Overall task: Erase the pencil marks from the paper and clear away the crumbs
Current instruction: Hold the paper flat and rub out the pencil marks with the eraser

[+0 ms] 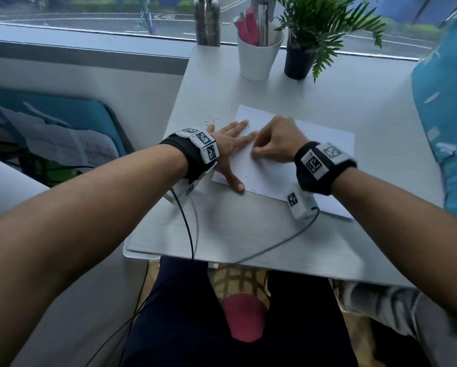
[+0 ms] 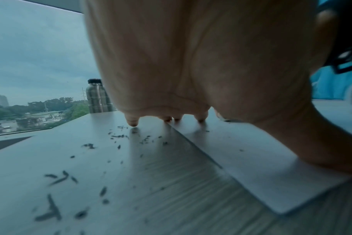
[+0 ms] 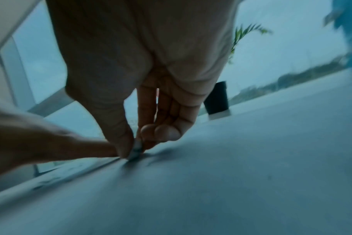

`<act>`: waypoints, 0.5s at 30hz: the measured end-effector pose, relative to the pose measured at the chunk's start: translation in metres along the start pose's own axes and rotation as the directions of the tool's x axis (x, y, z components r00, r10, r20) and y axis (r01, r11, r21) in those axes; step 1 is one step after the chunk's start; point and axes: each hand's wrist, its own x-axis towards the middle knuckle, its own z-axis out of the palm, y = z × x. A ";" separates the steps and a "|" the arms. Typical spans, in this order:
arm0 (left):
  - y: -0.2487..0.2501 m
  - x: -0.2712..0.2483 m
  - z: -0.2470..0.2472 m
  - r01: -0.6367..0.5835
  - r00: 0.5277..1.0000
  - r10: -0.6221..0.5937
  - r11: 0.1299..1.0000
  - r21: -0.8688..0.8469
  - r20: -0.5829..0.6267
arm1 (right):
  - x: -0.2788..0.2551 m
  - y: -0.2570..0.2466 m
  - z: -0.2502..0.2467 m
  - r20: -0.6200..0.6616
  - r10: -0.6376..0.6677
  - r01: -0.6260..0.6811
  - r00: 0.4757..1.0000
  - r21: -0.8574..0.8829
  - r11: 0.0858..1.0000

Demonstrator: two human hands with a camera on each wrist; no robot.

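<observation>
A white sheet of paper [image 1: 301,154] lies on the grey table [image 1: 248,234]. My left hand [image 1: 230,144] lies flat on the paper's left edge with fingers spread, pressing it down; its fingertips [image 2: 133,122] touch the surface. My right hand [image 1: 272,141] pinches a small eraser [image 3: 136,150] between thumb and forefinger, its tip against the paper [image 3: 231,174]. Dark eraser crumbs [image 2: 119,136] lie scattered on the table left of the paper [image 2: 251,167], and a few crumbs [image 1: 211,120] show near its far left corner.
At the table's far end stand a white cup of pens [image 1: 259,54], a potted plant [image 1: 301,56] and a metal bottle [image 1: 207,19]. A blue cushion [image 1: 444,123] is at the right. Wrist cables [image 1: 187,229] trail over the near table edge.
</observation>
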 end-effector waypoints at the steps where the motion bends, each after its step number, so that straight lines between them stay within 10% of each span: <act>1: 0.000 0.000 0.000 0.004 1.000 -0.004 1.000 -0.002 -0.002 | 0.003 0.003 -0.002 -0.060 0.030 -0.029 0.998 0.017 0.999; 15: 0.001 0.001 0.001 0.025 1.000 -0.025 1.000 0.011 -0.009 | -0.009 -0.005 -0.001 0.027 -0.052 0.054 0.998 -0.063 0.997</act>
